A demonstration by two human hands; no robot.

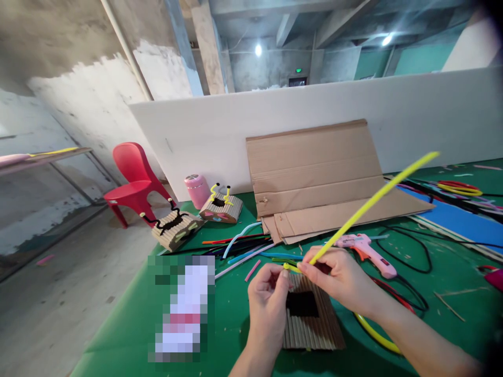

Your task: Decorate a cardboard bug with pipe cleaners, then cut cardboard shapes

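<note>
My right hand (pixel 336 280) pinches a long yellow pipe cleaner (pixel 377 196) near its lower end; the stick rises up and to the right. My left hand (pixel 269 301) has its fingers closed on the short bent tip of the same pipe cleaner. Both hands hover just above a piece of corrugated cardboard (pixel 314 330) with a black patch (pixel 302 305) on it, lying on the green table (pixel 129 335).
A pink glue gun (pixel 365 250) lies right of my hands among black cables. Loose coloured pipe cleaners (pixel 239 246), two finished cardboard pieces (pixel 176 228) (pixel 220 207), a pink cup (pixel 196 189), flat cardboard sheets (pixel 314 173), a blue sheet (pixel 459 220) and a red chair (pixel 133 180) lie beyond.
</note>
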